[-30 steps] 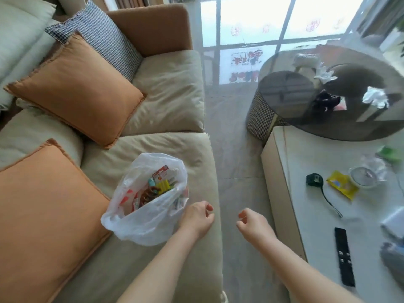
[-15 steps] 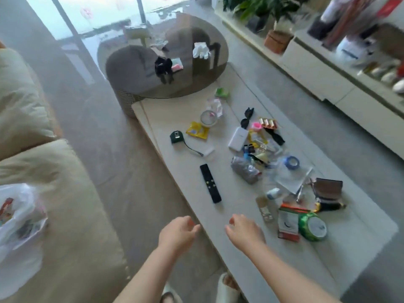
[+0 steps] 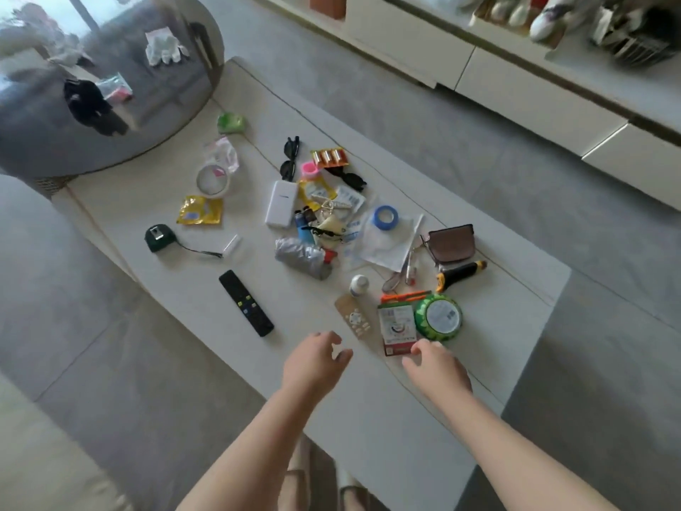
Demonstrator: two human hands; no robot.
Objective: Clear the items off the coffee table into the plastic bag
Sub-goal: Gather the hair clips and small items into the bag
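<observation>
A person's two bare hands reach over a white coffee table (image 3: 154, 326) strewn with small items. Taking the black remote (image 3: 246, 302) as landmark and reading left to right: a green tape measure (image 3: 157, 238) lies up and to its left, a yellow packet (image 3: 200, 210) and a tape roll (image 3: 213, 180) farther up. Right of the remote, a white power bank (image 3: 281, 203) stands above a crumpled grey bundle (image 3: 304, 257). Farther right lie a blue tape ring (image 3: 386, 217), a small box (image 3: 397, 329) touching a green round tin (image 3: 438, 316), and a brown pouch (image 3: 451, 243) near the far edge. The left hand (image 3: 313, 365) hovers just below and right of the remote, fingers loosely curled and apart, holding nothing. The right hand (image 3: 436, 368) sits farther right, fingers bent and parted, its fingertips (image 3: 417, 349) at the box's near edge; whether they touch it cannot be told. The plastic bag is out of view.
</observation>
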